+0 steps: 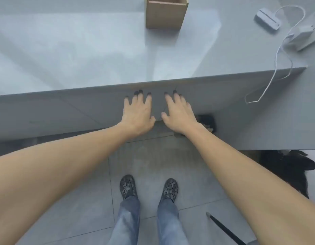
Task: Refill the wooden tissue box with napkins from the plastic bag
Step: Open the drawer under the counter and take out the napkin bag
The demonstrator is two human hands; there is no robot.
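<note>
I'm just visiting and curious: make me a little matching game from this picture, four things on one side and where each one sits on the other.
Things:
1. wooden box
2. white cable
3. left hand
4. shoes

Places:
A. on the grey floor tiles
B. trailing over the table's right corner
C. at the table's far edge, top open
D. spread flat, empty, beside the right hand

Pairs: 1-C, 2-B, 3-D, 4-A

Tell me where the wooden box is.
In the head view the wooden box stands at the top centre, on the grey table, far beyond both open hands, with white devices off to its right.
</note>
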